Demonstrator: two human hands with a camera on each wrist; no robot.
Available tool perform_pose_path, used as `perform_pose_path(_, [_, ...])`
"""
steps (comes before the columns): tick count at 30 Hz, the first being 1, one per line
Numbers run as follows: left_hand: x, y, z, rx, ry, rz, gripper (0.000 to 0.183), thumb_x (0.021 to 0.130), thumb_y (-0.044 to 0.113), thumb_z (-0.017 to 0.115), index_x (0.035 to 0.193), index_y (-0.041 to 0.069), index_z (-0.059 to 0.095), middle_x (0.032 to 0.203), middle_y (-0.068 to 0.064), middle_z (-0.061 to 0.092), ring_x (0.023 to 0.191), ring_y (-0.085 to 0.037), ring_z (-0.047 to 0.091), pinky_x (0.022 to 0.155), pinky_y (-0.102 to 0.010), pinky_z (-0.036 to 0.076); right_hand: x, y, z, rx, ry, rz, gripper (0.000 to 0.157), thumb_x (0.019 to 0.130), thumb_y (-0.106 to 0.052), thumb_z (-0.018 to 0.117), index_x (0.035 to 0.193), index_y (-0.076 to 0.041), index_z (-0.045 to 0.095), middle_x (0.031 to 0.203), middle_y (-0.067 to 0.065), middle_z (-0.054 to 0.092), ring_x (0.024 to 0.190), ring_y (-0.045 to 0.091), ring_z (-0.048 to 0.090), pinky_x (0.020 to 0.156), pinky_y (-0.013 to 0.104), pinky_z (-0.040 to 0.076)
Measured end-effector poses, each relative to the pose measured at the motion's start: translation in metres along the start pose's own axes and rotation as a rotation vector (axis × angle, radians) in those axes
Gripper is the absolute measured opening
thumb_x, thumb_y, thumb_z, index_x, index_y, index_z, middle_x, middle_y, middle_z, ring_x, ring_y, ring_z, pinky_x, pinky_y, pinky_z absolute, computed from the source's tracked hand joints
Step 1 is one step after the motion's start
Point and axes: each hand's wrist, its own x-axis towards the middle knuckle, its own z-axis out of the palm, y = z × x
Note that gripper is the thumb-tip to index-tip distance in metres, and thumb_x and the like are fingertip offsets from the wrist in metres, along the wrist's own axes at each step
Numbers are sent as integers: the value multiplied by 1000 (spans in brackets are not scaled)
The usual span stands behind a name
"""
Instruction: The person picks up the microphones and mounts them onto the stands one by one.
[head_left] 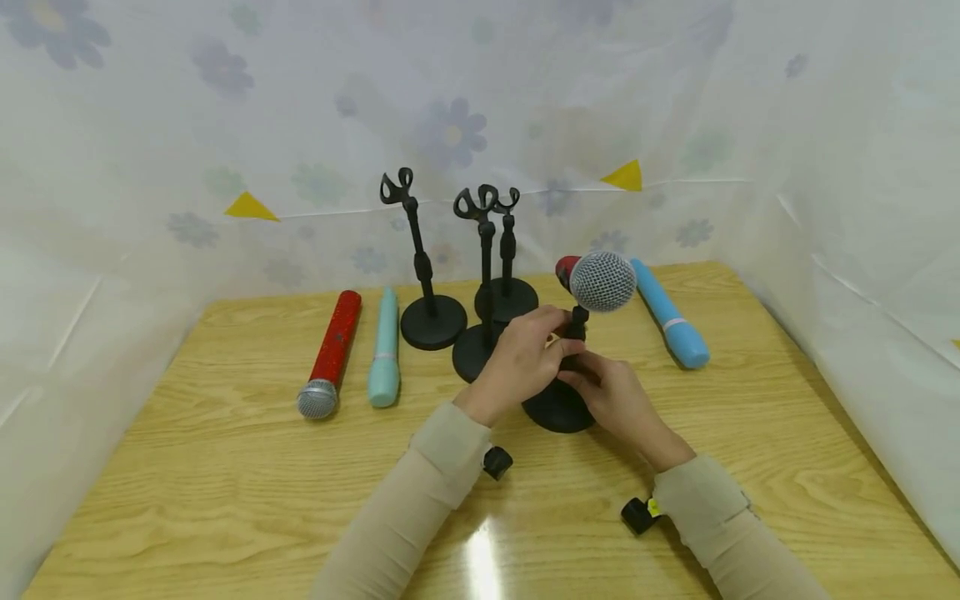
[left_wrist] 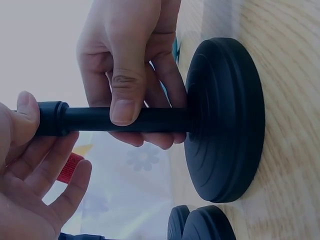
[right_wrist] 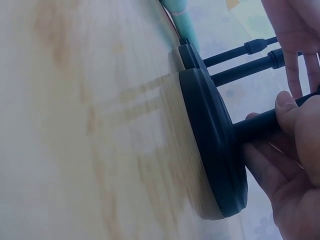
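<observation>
Fingers point(left_wrist: 74, 187) of the left hand point(head_left: 519, 360) pinch the collar point(left_wrist: 52, 119) of a black stand point(head_left: 558, 408) on the table point(head_left: 225, 483); the right hand point(head_left: 621, 404) grips its pole point(left_wrist: 162, 119) lower down. A red microphone point(head_left: 602, 282) sits on top. Three other stands point(head_left: 433, 325) and a blue microphone point(head_left: 667, 315) are near.

Microphone stands point(head_left: 558, 412), centre: black. Ball-head microphone point(head_left: 591, 280), right of centre: red body, silver grille point(head_left: 604, 283). Backdrop point(head_left: 315, 100), top: white with mauve flowers point(head_left: 454, 133). Tabletop point(head_left: 225, 500), bottom: yellow-brown wood grain.
</observation>
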Motion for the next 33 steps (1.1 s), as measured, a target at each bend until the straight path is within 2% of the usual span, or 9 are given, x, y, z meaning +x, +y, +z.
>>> perform_pose_path(8, [1,-1,-2,23,-24,-3,11,103,15,58,108,10,67,103,-4,65,80,-14,57,68,-22,46,0,-1,0,6,-7,5,28,97,-10,66,124,-2,67,113,14,75,96,25,75,81,43,63])
perform_pose_path(18, [2,-1,-5,-5,-75,-15,13,103,13,57,109,8,66,106,-6,64,81,-16,57,67,-23,46,0,-1,-1,15,-8,5,27,97,-9,66,123,-2,67,114,15,75,99,27,75,83,43,62])
perform_pose_path(24, [3,-4,-5,-56,-105,-5,17,104,11,55,116,9,67,112,-5,65,84,-14,59,67,-20,48,0,-1,-1,18,-15,18,25,98,-9,65,122,-3,68,113,13,75,99,26,75,84,43,62])
perform_pose_path(30, [2,-4,-5,-131,-131,-39,22,106,13,51,123,10,65,118,-5,65,91,-13,60,72,-21,49,0,-2,0,22,-13,16,23,98,-10,66,120,-5,69,112,12,75,98,25,75,84,43,62])
perform_pose_path(33, [-1,-4,-3,-134,-147,-65,21,107,20,49,121,11,63,109,-4,64,84,-12,57,69,-21,47,0,-2,-1,14,-11,8,24,98,-11,66,121,-5,69,112,12,76,97,25,75,82,42,63])
